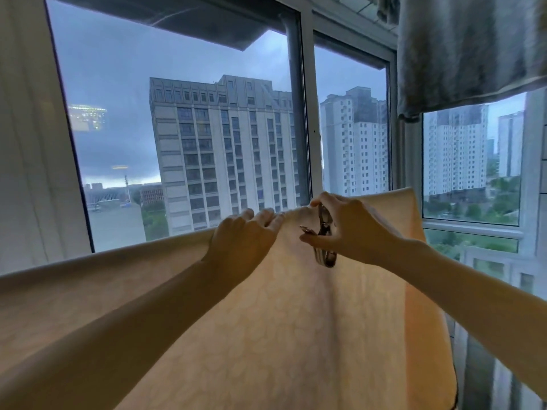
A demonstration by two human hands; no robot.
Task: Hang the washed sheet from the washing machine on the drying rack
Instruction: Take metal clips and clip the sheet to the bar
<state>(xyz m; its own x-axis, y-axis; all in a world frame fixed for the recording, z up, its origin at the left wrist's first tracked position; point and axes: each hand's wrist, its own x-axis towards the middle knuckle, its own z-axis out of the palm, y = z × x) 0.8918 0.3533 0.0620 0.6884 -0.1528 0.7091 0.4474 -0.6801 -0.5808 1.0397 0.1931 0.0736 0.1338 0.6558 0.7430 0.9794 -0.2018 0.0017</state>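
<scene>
Peach patterned sheet [281, 321] draped over hidden rail.

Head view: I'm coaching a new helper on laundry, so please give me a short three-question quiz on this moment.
1. True or false: the right hand holds a clip.
2. Where does the left hand hold the sheet? A) at its top edge B) at its bottom hem C) nowhere
3. In a few words: what hangs at the upper right, in front of the window?

Key: 1 true. 2 A. 3 a grey cloth.
</scene>
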